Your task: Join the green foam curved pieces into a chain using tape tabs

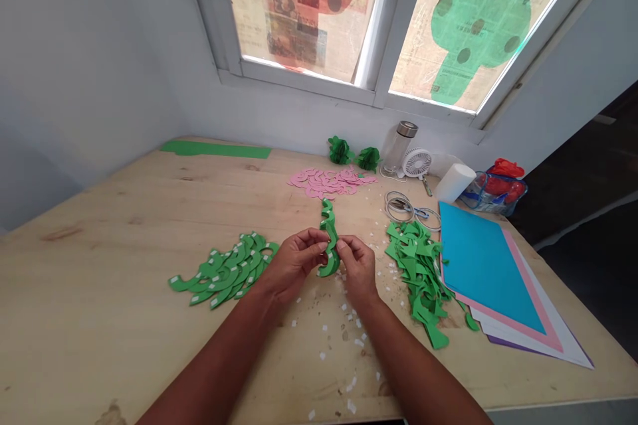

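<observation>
Between my two hands, over the middle of the table, is a wavy green foam cutout with small white squares on it. Fingers of my left hand pinch it from the left. From the right, my right hand grips its edge between thumb and fingers. Whether it is one piece or a few stacked, I cannot tell. A pile of similar curved green cutouts with white squares lies left of my left hand. Right of my right hand is a heap of green scraps.
Pink cutouts lie beyond my hands. Tape rolls and scissors are at the right, near coloured sheets. A bottle, small fan, white roll and clear bag stand by the wall. White bits dot the tabletop.
</observation>
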A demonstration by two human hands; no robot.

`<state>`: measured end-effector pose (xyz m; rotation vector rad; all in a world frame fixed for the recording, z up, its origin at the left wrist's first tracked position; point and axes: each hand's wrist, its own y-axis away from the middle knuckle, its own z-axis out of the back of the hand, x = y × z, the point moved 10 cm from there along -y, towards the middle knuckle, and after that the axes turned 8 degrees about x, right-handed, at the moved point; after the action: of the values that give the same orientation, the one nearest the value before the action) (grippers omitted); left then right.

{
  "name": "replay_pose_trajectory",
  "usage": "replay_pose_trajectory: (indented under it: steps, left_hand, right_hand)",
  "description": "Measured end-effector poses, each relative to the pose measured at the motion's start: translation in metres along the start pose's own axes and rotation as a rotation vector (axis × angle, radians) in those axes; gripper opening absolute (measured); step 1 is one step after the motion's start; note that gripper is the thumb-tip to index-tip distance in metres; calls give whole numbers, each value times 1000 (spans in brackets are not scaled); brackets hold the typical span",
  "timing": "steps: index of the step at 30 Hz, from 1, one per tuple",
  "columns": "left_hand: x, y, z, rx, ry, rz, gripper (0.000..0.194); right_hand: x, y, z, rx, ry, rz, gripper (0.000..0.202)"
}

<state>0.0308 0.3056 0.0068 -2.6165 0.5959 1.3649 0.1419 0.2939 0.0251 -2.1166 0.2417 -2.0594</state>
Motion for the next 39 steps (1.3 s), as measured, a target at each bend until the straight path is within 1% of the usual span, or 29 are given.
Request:
replay_pose_trajectory:
  steps: [4, 7, 10, 12, 14, 16, 18, 19, 21, 22, 23, 24, 26, 27, 28, 29, 31, 33, 35, 39]
  left_hand:
    - [6, -1, 0, 23, 51, 47, 23]
    - [7, -1, -1, 32, 75, 62, 22]
    - [5, 0, -2, 28, 81, 56, 22]
    - [3, 1, -2, 26, 76, 50, 22]
    - [2, 2, -4, 38, 73, 51, 22]
    - [3, 2, -4, 54, 79, 54, 22]
    - [3, 1, -4, 64, 87, 54, 22]
    - [4, 1, -4, 68, 90, 54, 22]
    - [5, 0, -3, 74, 95, 55, 22]
    - [5, 0, -3, 78, 100, 54, 22]
    - [4, 0, -3, 81, 108, 53, 22]
    - [4, 0, -3, 83, 116, 51, 22]
    - [3, 1, -3, 81, 134, 45, 23]
    - [2, 1, -3, 76, 142, 40, 23]
    - [1, 1, -2, 69, 149, 35, 23]
    - [0, 1, -2, 66, 157, 30, 23]
    - [-1, 1, -2, 77, 171, 24, 23]
    - [-1, -1, -3, 101, 179, 24, 22]
    - [0, -2, -4, 123, 181, 26, 21]
    - [3, -3, -2, 129, 176, 27, 21]
  right_hand:
    - [-12, -1, -5, 28, -138, -58, 24]
    - [-20, -2, -2, -11, -224, -87, 28]
    - [-13, -4, 3, -45, -295, -82, 36]
    - [2, -7, 2, 6, -392, -62, 43]
    - [29, -7, 0, 128, -448, -13, 51]
    - [60, -4, 7, 193, -416, 43, 62]
    - [87, 2, 22, 205, -322, 82, 72]
    - [101, 5, 30, 212, -292, 128, 75]
    - [126, 10, 44, 195, -329, 279, 78]
    - [132, 11, 48, 190, -389, 332, 78]
    - [130, 8, 46, 194, -437, 327, 77]
    - [118, 3, 39, 202, -449, 253, 72]
    - [79, -7, 25, 145, -360, 39, 50]
    - [60, -11, 18, 120, -301, -45, 39]
    - [43, -13, 14, 75, -252, -109, 32]
    - [27, -15, 9, 56, -223, -158, 28]
    - [5, -15, -5, 105, -221, -235, 27]
    - [-5, -12, -14, 175, -250, -273, 26]
    - [-7, -9, -19, 232, -294, -292, 25]
    - [-7, -6, -23, 273, -395, -341, 24]
